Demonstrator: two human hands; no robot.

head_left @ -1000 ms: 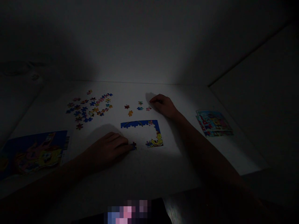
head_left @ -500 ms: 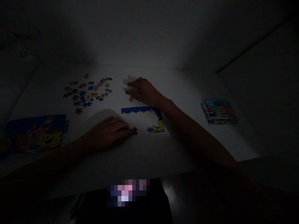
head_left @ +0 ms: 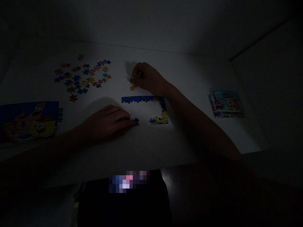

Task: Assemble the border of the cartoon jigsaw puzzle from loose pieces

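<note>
My right hand (head_left: 147,78) is closed in a pinch on a jigsaw puzzle piece (head_left: 129,78), held on edge with its pale underside partly showing. Just below it lies a yellow-orange puzzle piece (head_left: 133,88). My left hand (head_left: 110,122) rests on the table with curled fingers, gripping a small dark blue puzzle section (head_left: 136,121) whose left part they hide. Between and right of the hands sits a joined puzzle border (head_left: 136,99): a blue top strip, a right side and a yellow lower-right corner.
Several loose puzzle pieces (head_left: 77,78) are scattered at the back left. A printed cartoon picture sheet (head_left: 30,121) lies at the left, and small picture cards (head_left: 226,103) at the right. The white table (head_left: 146,145) is dimly lit, with a wall behind it.
My right hand has gone from spread fingers to a pinch, tilting a puzzle piece up off the table. My left hand stays at the blue section. The view has shifted slightly.
</note>
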